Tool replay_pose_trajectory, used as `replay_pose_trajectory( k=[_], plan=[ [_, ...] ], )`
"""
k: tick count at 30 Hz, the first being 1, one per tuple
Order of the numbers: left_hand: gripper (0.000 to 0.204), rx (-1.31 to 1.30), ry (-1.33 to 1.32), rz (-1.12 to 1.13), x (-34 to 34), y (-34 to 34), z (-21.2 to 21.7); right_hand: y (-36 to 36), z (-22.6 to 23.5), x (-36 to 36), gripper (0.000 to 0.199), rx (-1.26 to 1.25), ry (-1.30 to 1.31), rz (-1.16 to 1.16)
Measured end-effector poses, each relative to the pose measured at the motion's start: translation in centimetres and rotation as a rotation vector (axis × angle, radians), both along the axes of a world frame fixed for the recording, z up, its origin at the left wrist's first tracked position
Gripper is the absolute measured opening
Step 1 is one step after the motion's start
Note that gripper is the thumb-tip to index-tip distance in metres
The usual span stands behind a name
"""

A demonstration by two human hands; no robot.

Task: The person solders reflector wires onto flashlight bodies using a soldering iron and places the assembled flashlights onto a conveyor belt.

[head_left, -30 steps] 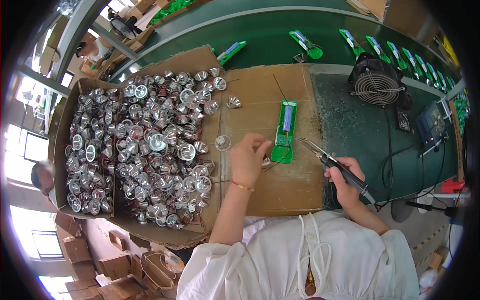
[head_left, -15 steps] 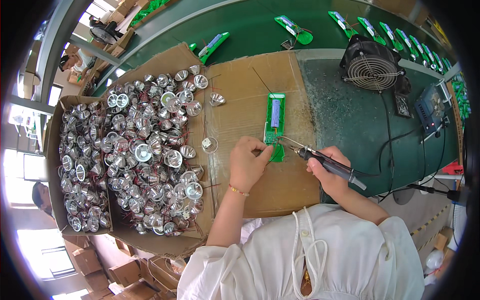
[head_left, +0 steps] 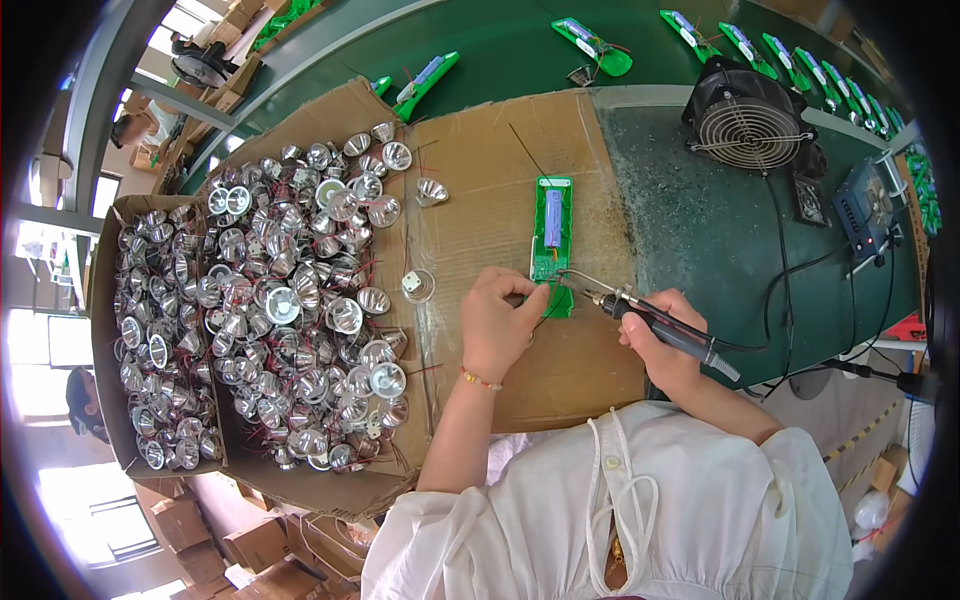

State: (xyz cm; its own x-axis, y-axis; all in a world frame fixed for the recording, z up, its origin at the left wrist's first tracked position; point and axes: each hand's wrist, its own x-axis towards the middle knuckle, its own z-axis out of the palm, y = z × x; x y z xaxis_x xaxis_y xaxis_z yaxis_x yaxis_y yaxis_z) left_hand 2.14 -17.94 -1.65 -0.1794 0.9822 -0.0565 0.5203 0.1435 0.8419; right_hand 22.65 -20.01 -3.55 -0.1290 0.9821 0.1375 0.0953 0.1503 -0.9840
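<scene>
A green circuit board (head_left: 552,236) with a blue cylindrical cell on it lies on a cardboard sheet (head_left: 500,180). My left hand (head_left: 499,324) pinches a thin wire at the board's near end. My right hand (head_left: 663,338) grips a soldering iron (head_left: 655,320) by its black handle. The iron's metal tip touches the board's near end, right beside my left fingers.
A large heap of silver reflector cups (head_left: 280,300) with red wires fills the cardboard at left. One loose cup (head_left: 417,285) lies near my left hand. A black fan (head_left: 745,118) and a soldering station (head_left: 868,210) stand at right. More green boards (head_left: 590,40) lie on the far belt.
Both hands have closed in on the board's near end. The iron's tip, raised and off to the right a second ago, now rests at the board by my left fingers.
</scene>
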Motion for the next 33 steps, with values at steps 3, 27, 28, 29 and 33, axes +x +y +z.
replay_pose_trajectory(
  k=[3, 27, 28, 29, 33],
  plan=[
    [0.012, -0.016, 0.011, 0.003, 0.0, 0.0, -0.2, -0.3, 1.4, -0.3, 0.015, -0.086, 0.139, -0.077],
    [0.044, 0.071, 0.567, -0.282, -2.8, -0.5, -1.1, -1.3, 0.7, 1.4, 0.015, -0.074, 0.237, -0.133],
    [0.039, 0.037, 0.473, -0.249, -2.6, -0.9, -0.7, -1.3, 0.6, 1.5, 0.015, -0.068, 0.246, -0.136],
    [0.034, 0.003, 0.381, -0.215, -2.4, -1.1, -0.3, -1.3, 0.6, 1.6, 0.016, -0.063, 0.256, -0.137],
    [0.024, -0.087, -0.088, 0.051, -2.0, -2.0, -0.8, -1.2, 0.5, 1.6, 0.016, -0.049, 0.258, -0.130]
  ],
)
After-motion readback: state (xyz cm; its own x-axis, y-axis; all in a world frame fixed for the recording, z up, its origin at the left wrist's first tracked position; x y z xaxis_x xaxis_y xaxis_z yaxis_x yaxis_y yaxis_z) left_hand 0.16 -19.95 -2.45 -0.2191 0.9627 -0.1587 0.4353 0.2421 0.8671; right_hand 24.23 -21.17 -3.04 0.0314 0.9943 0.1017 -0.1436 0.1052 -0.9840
